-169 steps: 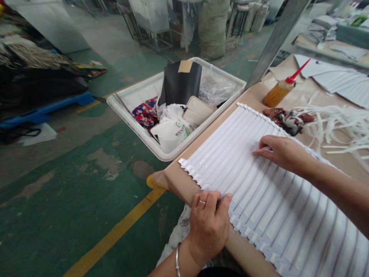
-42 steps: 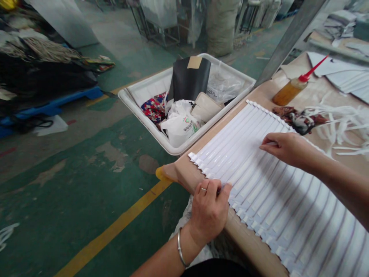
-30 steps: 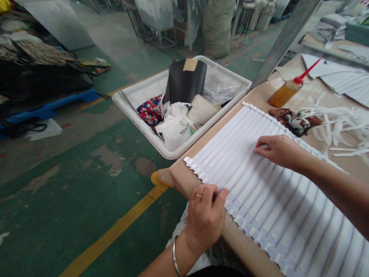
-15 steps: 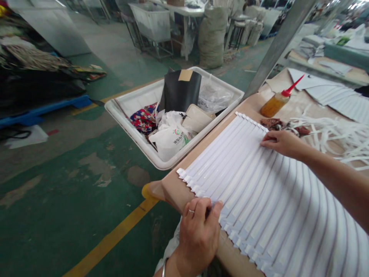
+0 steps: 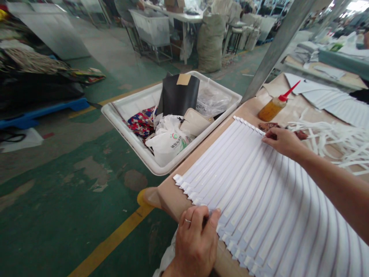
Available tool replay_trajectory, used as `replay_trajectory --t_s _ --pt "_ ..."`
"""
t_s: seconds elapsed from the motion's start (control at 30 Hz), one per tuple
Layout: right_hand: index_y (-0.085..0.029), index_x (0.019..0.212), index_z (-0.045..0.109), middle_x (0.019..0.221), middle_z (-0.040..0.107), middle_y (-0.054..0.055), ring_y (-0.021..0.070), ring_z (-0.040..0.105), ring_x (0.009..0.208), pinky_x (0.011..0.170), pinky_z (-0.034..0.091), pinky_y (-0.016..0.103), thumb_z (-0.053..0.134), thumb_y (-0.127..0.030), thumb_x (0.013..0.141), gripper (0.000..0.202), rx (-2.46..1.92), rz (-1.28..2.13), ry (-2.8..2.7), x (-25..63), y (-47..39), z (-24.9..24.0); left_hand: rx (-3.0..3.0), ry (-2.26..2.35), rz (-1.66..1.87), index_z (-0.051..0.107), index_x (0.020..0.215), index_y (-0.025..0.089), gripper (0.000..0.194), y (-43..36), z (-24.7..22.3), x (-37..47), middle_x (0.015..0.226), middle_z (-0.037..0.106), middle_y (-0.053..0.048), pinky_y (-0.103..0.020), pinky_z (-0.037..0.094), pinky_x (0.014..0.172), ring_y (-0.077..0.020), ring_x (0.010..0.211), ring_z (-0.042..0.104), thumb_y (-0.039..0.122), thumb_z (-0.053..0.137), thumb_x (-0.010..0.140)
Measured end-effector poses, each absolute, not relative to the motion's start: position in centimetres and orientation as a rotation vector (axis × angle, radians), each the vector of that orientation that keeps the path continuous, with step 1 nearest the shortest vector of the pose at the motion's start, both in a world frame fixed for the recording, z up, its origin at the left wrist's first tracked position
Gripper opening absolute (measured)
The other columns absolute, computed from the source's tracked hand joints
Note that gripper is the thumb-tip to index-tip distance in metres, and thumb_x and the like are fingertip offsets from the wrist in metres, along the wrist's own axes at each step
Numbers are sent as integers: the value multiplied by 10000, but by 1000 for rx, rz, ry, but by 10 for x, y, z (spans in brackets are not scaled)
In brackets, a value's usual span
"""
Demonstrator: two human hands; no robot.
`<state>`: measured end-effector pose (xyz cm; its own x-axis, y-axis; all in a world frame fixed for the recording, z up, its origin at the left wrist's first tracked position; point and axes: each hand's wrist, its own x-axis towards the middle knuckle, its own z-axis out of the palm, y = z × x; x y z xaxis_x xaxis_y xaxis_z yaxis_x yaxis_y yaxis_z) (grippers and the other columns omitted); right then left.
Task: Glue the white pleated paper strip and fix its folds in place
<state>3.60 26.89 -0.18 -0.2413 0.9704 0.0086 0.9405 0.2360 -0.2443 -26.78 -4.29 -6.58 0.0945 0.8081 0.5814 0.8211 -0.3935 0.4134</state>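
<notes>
Long white strips (image 5: 219, 169) lie side by side in overlapping rows on the brown-covered table, their short ends folded. With fingers curled and thumb out, my left hand (image 5: 197, 238) pinches the near end of one strip at the table's edge. At the far ends, my right hand (image 5: 281, 142) has thumb and forefinger closed on a strip. Just past the right hand lie a brown patterned cloth (image 5: 268, 126) and a heap of loose narrow white strips (image 5: 331, 144). A bottle of amber liquid (image 5: 272, 109) with a red nozzle stands tilted in view behind them.
Against the table's left side is a white plastic bin (image 5: 144, 156) holding bags, a black sheet and cloth. A metal post (image 5: 276, 50) rises at the table's far corner. White sheets (image 5: 325, 96) lie fanned out farther right. A blue pallet (image 5: 57, 109) stands on the green floor at left.
The view has shifted slightly, so the scene sits a little lower. Both hands keep nearly the same places on the strips, with the right fingers slightly more bent.
</notes>
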Motion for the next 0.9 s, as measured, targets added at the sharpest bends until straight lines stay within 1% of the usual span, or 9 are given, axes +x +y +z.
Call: replay_trajectory --t_s 0.1,0.27,0.4,0.47,0.53,0.6,0.73,0.83,0.9 --pt "-216 799 663 809 757 112 243 641 758 711 434 360 663 -338 882 148 -1868 249 -2320 36 269 -4 -2307 -1711 -1214 726 1259 153 336 -42 -67 -268 1031 631 -95 -371 542 860 -224 959 602 71 474 1052" --pt "-214 791 676 814 760 129 245 621 732 702 410 377 632 -322 894 155 -1906 197 -2306 34 267 -9 -2315 -1709 -1209 728 1263 151 336 -42 -68 -268 1041 629 -98 -372 545 874 -227 972 604 74 485 1045" --pt "-222 802 652 855 761 138 248 631 761 705 411 372 629 -302 880 114 -1888 167 -2300 32 268 -10 -2309 -1702 -1200 727 1261 154 330 -43 -67 -269 1041 634 -99 -364 553 879 -224 977 614 72 496 1042" --pt "-223 857 639 906 758 149 257 639 785 712 415 373 621 -318 891 102 -1890 119 -2259 38 267 -5 -2298 -1704 -1205 726 1259 157 332 -43 -67 -269 1036 635 -97 -363 552 881 -222 970 619 71 492 1041" --pt "-225 937 638 946 747 157 269 638 802 724 420 385 604 -366 916 147 -1899 57 -2203 53 263 3 -2298 -1709 -1205 726 1260 163 337 -43 -67 -269 1034 633 -94 -366 548 887 -221 963 620 75 481 1045" --pt "-229 988 646 930 731 149 276 632 799 729 423 397 582 -412 933 202 -1915 12 -2151 78 253 12 -2303 -1709 -1198 728 1263 169 345 -43 -67 -269 1046 630 -95 -374 542 904 -226 972 622 81 470 1052" --pt "-253 917 677 833 697 121 273 617 754 741 451 420 543 -451 919 240 -1936 45 -2133 137 219 21 -2302 -1713 -1192 711 1270 187 336 -44 -72 -270 1103 631 -101 -383 529 938 -235 1022 628 78 472 1061" --pt "-295 852 687 810 713 99 280 636 761 771 484 435 531 -476 900 243 -1938 147 -2137 166 191 16 -2296 -1709 -1209 679 1265 173 302 -43 -76 -269 1142 633 -109 -391 524 962 -241 1065 633 59 494 1056" --pt "-313 760 657 710 692 73 281 621 694 708 467 447 550 -520 895 270 -1990 204 -2074 173 178 10 -2278 -1709 -1224 660 1253 159 279 -42 -77 -268 1150 637 -112 -396 527 974 -242 1077 637 44 513 1046"
